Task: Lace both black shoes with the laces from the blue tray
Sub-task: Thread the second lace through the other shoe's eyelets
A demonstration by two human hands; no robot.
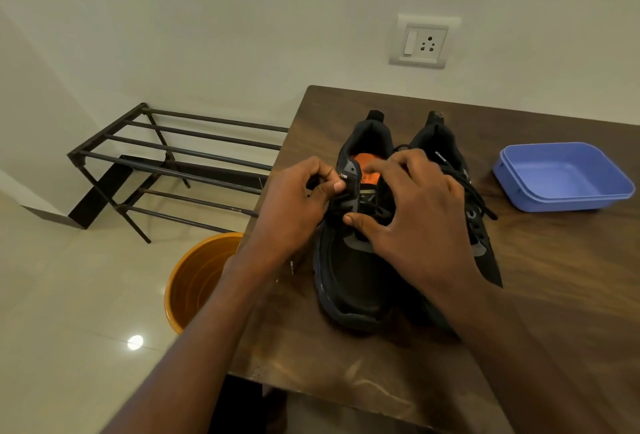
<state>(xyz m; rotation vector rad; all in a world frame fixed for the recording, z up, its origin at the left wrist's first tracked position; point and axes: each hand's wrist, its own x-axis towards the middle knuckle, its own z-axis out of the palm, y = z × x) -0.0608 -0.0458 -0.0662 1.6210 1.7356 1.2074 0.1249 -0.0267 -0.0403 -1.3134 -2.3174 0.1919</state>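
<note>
Wooden table (554,312) fills the lower right of the view. On it, two black shoes side by side, toes toward the person, heels at 12 o'clock.

Left shoe (349,281): toe cap nearest, orange insole visible in the opening. Both hands work over its eyelet area. Left hand (294,205), coming in from 7 o'clock, fingers curled, thumb and forefinger pinching what looks like a black lace (337,198) at the shoe's left edge by the tongue. Right hand (412,212), coming in from 5 o'clock, lies across the tongue with fingers bent, thumb pressing on the lacing; whether it grips a lace end cannot be told, fingertips hide it.

Right shoe (450,156): touching the left shoe at its 3 o'clock, mostly hidden behind the right hand. Laced, loose black lace end trailing off its right side onto the table.

Blue tray (616,187): on the table at 3 o'clock of the shoes, well apart, no laces seen inside.

Off the table at 8 o'clock: orange bucket (194,281) on the floor. Farther, at 10 o'clock: black metal rack (173,156). Wall socket (424,40) at 12 o'clock.
</note>
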